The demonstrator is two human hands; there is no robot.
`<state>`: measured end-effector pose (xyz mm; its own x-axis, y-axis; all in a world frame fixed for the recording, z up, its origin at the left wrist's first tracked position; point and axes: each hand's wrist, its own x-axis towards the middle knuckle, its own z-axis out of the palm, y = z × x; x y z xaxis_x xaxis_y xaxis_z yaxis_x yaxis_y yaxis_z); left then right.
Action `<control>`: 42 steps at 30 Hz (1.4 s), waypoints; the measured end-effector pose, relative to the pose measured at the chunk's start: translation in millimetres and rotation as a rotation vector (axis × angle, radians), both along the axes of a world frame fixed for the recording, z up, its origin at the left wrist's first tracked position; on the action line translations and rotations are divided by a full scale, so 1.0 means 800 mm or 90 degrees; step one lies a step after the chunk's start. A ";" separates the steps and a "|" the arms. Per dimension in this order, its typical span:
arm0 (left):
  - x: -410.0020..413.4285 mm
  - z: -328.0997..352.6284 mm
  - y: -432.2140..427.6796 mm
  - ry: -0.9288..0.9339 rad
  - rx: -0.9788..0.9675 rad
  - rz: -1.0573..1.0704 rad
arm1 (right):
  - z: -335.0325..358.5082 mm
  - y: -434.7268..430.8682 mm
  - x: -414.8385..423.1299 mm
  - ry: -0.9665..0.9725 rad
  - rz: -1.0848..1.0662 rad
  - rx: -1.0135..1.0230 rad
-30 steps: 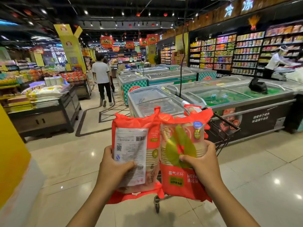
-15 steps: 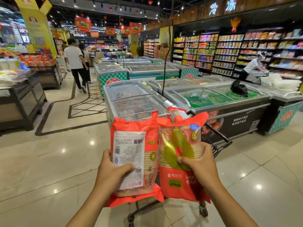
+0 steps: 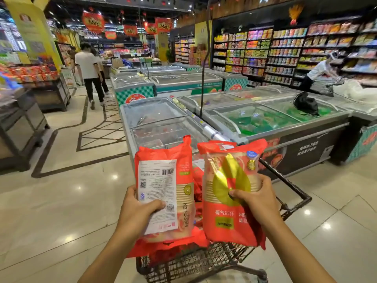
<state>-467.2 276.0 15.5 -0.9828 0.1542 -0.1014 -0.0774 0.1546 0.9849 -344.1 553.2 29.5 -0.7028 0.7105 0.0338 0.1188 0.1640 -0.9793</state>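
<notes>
**Head view: two red cup packs held upright above the cart**

The left hand [image 3: 138, 205] grips the left pack [image 3: 183, 174], thumb [image 3: 155, 204] pressed across its white label and fingers curled behind. The right hand [image 3: 257, 199] grips the right pack [image 3: 226, 221], thumb on the yellow leaf print and fingers wrapped round its right edge. Both packs stand upright, long axis vertical and crimped tops pointing up, side by side with a narrow gap between. They are glossy red film sleeves, partly clear, showing stacked ribbed paper cups. Directly below sits the wire-mesh shopping cart [image 3: 193, 262], with more red packaging inside. Glass-lidded chest freezers [image 3: 163, 127] close off the front. Open polished tile floor [image 3: 71, 190] lies to the left.
</notes>
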 end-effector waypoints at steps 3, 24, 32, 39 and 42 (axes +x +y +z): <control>-0.044 -0.005 0.031 -0.012 -0.007 0.026 | -0.010 0.036 -0.057 -0.010 0.014 -0.024; -0.321 -0.101 0.190 -0.213 -0.056 0.136 | -0.123 0.234 -0.463 -0.242 0.247 0.036; -0.339 -0.136 0.208 -0.261 -0.119 0.121 | -0.152 0.249 -0.493 -0.359 0.324 0.121; -0.355 -0.148 0.212 -0.274 -0.175 0.116 | -0.142 0.236 -0.499 -0.432 0.314 0.269; -0.356 -0.155 0.212 -0.265 -0.192 0.132 | -0.143 0.233 -0.497 -0.442 0.303 0.351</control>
